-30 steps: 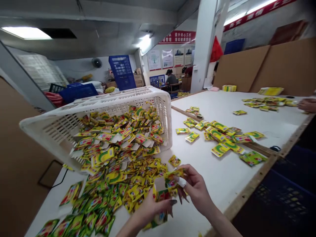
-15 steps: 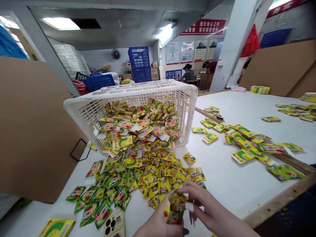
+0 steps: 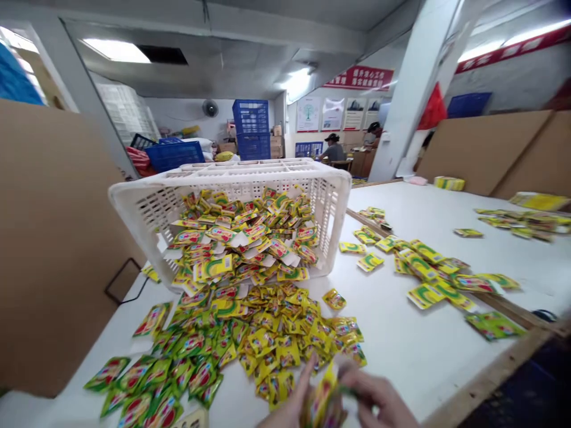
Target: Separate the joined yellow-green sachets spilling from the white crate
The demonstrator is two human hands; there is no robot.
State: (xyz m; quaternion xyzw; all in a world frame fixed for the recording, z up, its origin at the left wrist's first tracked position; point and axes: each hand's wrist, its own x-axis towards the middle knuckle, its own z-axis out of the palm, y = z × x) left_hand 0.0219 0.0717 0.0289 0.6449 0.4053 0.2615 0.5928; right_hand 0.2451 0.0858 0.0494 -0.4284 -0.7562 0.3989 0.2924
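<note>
At the bottom edge of the head view, my left hand (image 3: pixel 292 404) is closed around a small yellow carton (image 3: pixel 325 389) with a pale end flap. My right hand (image 3: pixel 377 395), fingers curled and blurred, grips the carton's upper right side by the flap. What is inside the carton cannot be made out. Just beyond my hands lies a heap of yellow sachets (image 3: pixel 288 351). Green sachets (image 3: pixel 147 380) spread to its left. A white plastic basket (image 3: pixel 339 220), tipped on its side, opens toward me behind the heap, full of small yellow cartons (image 3: pixel 250 235).
More flat cartons (image 3: pixel 422 264) lie on the white table (image 3: pixel 379 321) at right, by a wooden strip. A green packet (image 3: pixel 494 326) lies near the table's edge. A brown cardboard sheet (image 3: pixel 57 238) stands at left. Part of a phone (image 3: pixel 194 419) shows below. People (image 3: pixel 334 148) sit far back.
The view has tilted up and turned slightly, so my hands and the phone sit lower in it. The carton is now more upright, with my right fingers at its top.
</note>
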